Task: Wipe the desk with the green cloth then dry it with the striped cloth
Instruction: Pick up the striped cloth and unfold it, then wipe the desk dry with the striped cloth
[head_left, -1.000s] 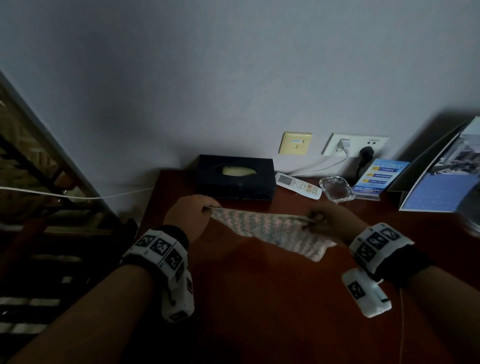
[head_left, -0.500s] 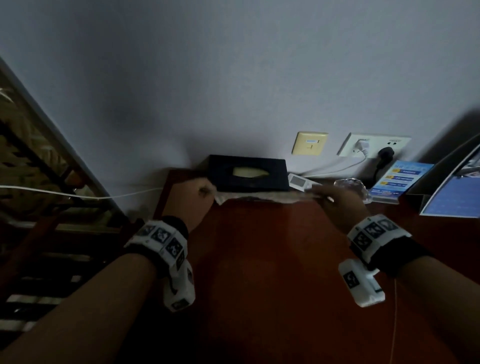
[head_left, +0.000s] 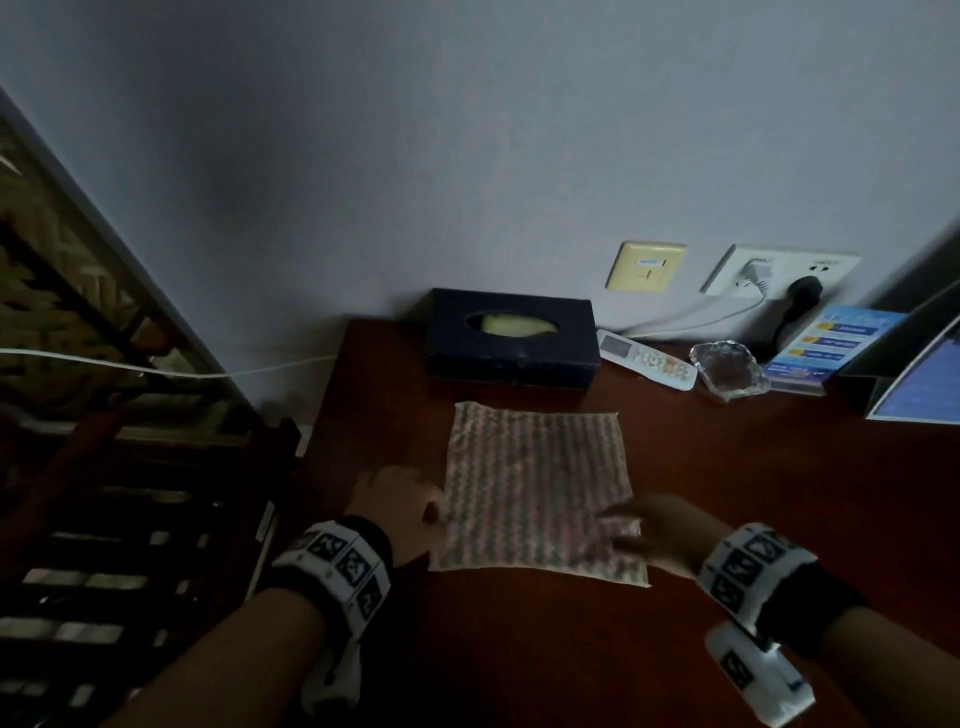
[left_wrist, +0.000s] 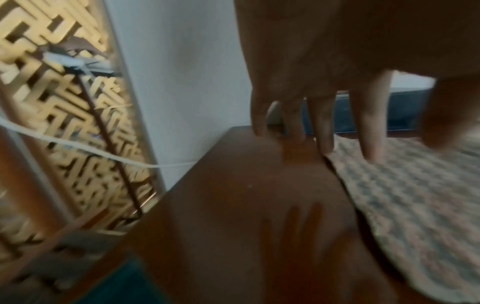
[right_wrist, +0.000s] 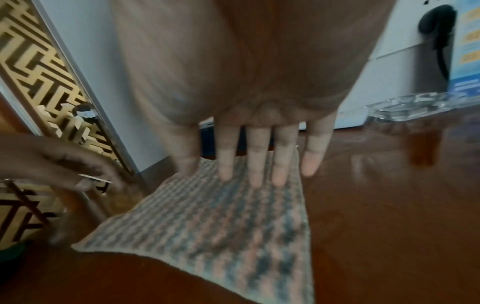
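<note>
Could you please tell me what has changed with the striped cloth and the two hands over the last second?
The striped cloth, held stretched in the air between both hands before, now lies spread flat on the desk. Both hands have let go: the left hand is open at its left edge, and the right hand lies open over its near right corner. The tissue box and remote stayed put.

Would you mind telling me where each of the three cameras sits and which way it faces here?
Head: worn on the head, looking forward and down at the desk and wall; both forearms, left hand and right hand show at the striped cloth.
Left wrist: looks along the left hand's straight fingers toward the tissue box.
Right wrist: looks along the right hand's straight fingers over the cloth, the glass ashtray to the right; the left hand shows too.
Shared: all three show the striped cloth lying flat.
</note>
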